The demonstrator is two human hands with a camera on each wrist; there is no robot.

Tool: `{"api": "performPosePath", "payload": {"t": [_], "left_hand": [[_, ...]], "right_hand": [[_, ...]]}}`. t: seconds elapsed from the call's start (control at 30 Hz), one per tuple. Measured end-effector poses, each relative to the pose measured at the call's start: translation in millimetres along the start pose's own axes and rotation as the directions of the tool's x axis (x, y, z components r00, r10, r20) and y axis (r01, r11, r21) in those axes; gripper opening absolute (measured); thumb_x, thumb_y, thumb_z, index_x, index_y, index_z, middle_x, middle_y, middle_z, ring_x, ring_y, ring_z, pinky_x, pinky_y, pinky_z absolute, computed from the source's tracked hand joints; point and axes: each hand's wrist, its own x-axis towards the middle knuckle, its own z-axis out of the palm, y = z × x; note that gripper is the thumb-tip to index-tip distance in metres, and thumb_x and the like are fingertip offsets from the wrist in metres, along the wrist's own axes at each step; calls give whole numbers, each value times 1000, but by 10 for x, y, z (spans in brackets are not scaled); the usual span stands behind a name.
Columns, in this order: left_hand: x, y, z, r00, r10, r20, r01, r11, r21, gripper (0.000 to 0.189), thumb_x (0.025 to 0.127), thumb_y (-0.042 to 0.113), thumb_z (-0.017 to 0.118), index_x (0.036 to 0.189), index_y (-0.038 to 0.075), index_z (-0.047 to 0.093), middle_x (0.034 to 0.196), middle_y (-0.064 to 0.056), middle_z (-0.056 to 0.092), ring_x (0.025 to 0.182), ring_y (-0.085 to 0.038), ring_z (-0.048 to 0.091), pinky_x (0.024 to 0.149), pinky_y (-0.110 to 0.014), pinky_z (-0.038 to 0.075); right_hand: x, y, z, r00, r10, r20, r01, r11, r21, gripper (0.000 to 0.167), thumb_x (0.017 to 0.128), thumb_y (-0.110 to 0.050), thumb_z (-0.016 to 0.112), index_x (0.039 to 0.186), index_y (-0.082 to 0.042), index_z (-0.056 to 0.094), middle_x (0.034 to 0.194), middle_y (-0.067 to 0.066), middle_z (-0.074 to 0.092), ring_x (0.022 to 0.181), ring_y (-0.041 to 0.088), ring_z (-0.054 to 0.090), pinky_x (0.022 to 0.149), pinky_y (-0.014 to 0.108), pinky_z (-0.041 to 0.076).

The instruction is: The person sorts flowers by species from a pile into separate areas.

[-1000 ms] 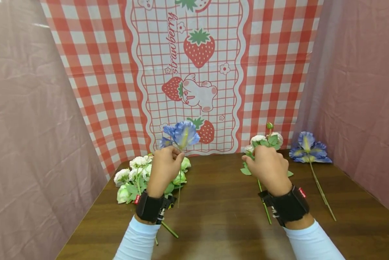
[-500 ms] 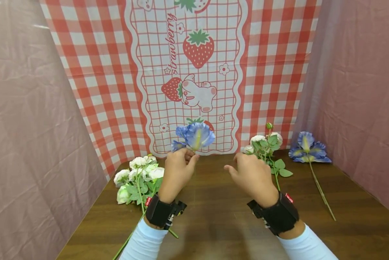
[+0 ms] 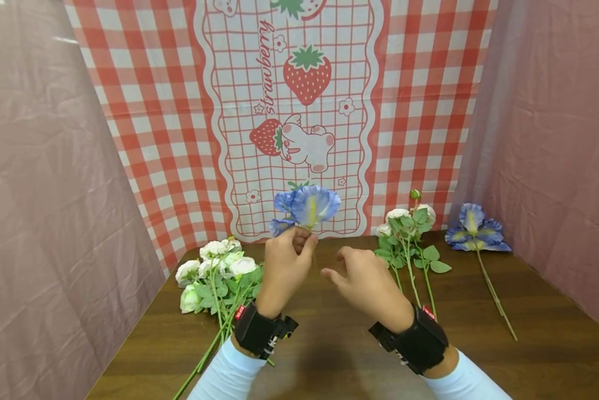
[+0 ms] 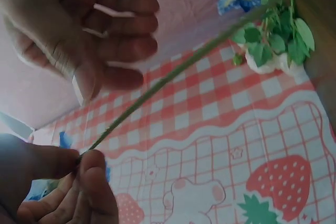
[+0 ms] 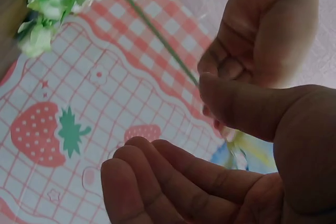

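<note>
Iris (image 3: 309,208): raised above counter (image 3: 324,319), stem (image 4: 197,56) pinched in left hand (image 3: 286,266). Right hand (image 3: 369,286): fingers (image 5: 122,187) loosely parted, holding nothing, shifted from roses (image 3: 407,222) toward stem. I judge both attend one flower.

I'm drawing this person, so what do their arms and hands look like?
The left hand and right hand are bare, without gloves. Each wrist wears a wide black band with a small red tag. The sleeves on the forearms are very pale blue.
</note>
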Motion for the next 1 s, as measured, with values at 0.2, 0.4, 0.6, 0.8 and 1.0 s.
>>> {"api": "performPosePath", "payload": {"t": [0.2, 0.4, 0.6, 0.8, 1.0], "left_hand": [[-20, 44, 28, 999, -7, -37, 4, 997, -81, 14, 96, 15, 74, 92, 1, 73, 76, -6, 73, 65, -13, 69, 60, -26, 56], [-22, 50, 35, 998, -52, -43, 42, 978, -206, 15, 97, 15, 73, 95, 0, 72, 79, -8, 74, 65, -19, 71, 62, -28, 58], [-20, 23, 34, 994, -103, -24, 92, 953, -290, 14, 98, 15, 72, 97, 1, 72, 81, -9, 74, 66, -25, 72, 58, -28, 56], [-20, 27, 22, 993, -119, -9, 111, 948, -299, 17, 99, 18, 72, 98, 1, 72, 80, -8, 74, 67, -27, 72, 57, -27, 55], [-3, 26, -18, 984, -131, 117, 160, 947, -280, 30, 102, 33, 66, 98, 6, 78, 78, -4, 74, 69, -21, 72, 60, -31, 56]], "right_hand": [[-9, -46, 40, 999, -34, -12, 35, 998, 43, 35, 90, -26, 82, 107, 2, 72, 76, 5, 65, 55, 10, 48, 54, 30, 45], [-25, -63, 80, 994, -78, -72, 84, 993, 78, 23, 92, -20, 80, 103, -2, 73, 86, 6, 72, 62, 6, 58, 58, 29, 50], [-37, -78, 139, 986, -104, -131, 125, 978, 164, 6, 96, -7, 71, 99, -2, 72, 78, 3, 69, 55, 3, 51, 53, 25, 45], [-32, -83, 160, 980, -107, -168, 140, 971, 196, 4, 97, -3, 70, 94, -2, 73, 76, 4, 70, 55, 3, 53, 52, 24, 46], [-30, -77, 118, 976, -105, -190, 144, 969, 200, 4, 96, 0, 69, 95, -1, 73, 78, 7, 72, 59, 6, 59, 54, 24, 48]]}}
